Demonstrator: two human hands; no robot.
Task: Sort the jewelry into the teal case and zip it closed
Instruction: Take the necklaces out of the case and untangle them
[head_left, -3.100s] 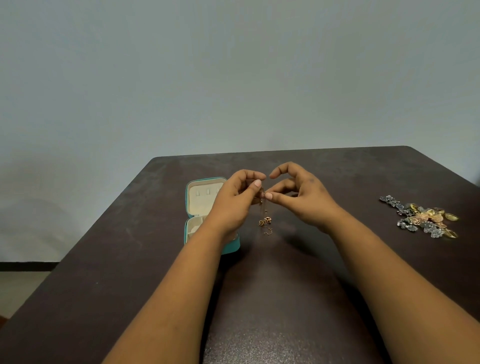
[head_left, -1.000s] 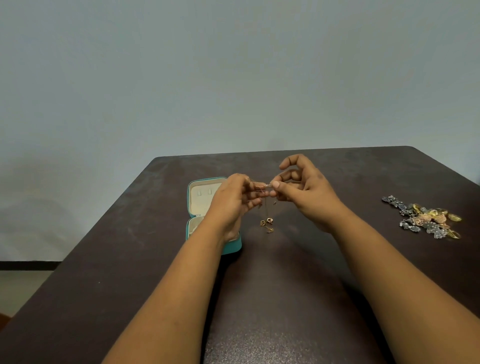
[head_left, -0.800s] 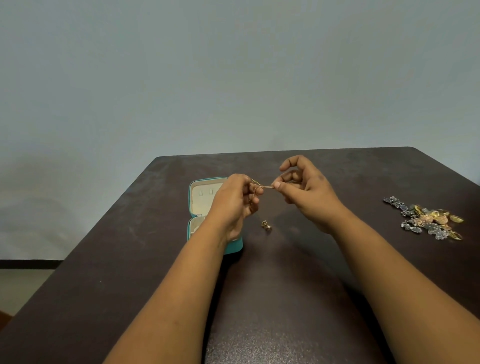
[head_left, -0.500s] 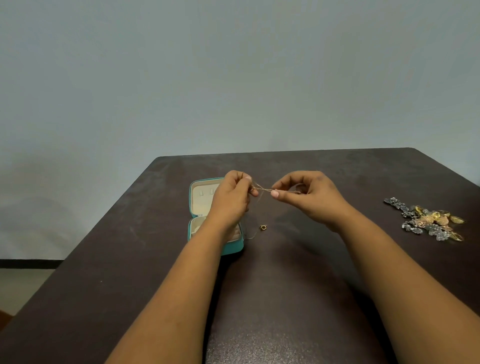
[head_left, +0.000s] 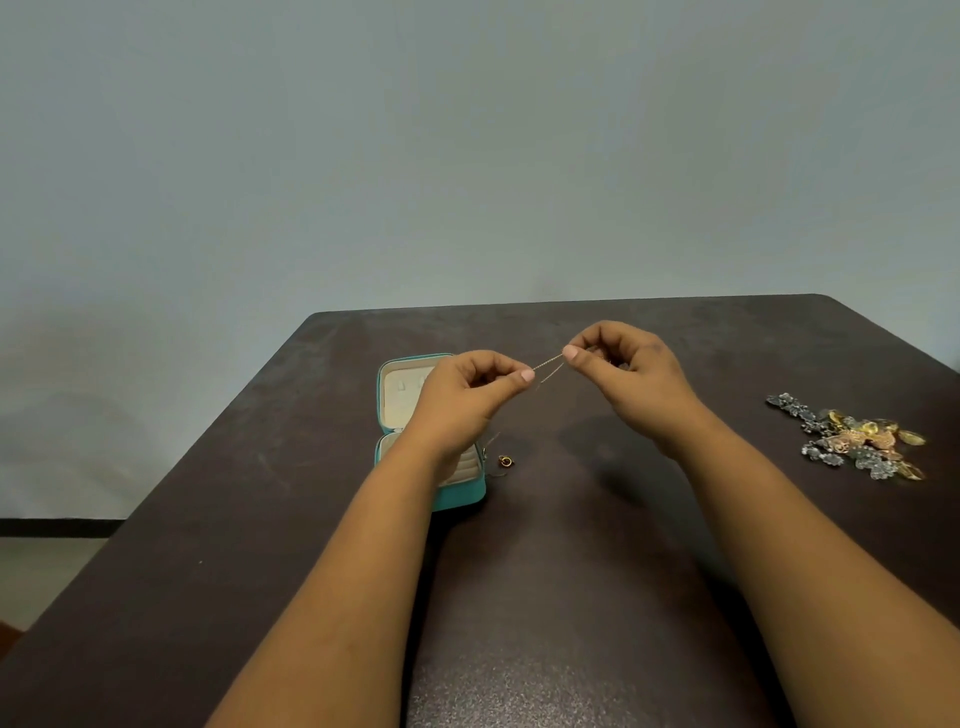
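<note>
The dark counter (head_left: 571, 597) fills most of my view, and everything the job needs sits on its far half. The teal case (head_left: 457, 496) lies open to the left of centre with its pale lining up, lid back toward the wall — I take it that it is parked there so pieces can drop straight in from the left hand (head_left: 462, 395), whose forearm crosses over its near compartment. Well apart on the right edge lies the jewelry pile (head_left: 852, 441), a heap of dark grey and gold pieces not yet sorted.

Both forearms reach forward from the bottom of the frame and converge above the counter, wrists raised. The right hand (head_left: 628, 374) sits a little higher and farther than the left. Each hand has its fingers curled, thumb and forefinger pinching one end of the thin gold chain (head_left: 548, 366), which runs taut between them as what looks like a doubled strand. My guess is I am drawing it straight to clear a tangle before laying it in the case.

Smallest of all: a gold ring (head_left: 505, 461) resting on the counter just beside the case's right wall, touching neither hand.
</note>
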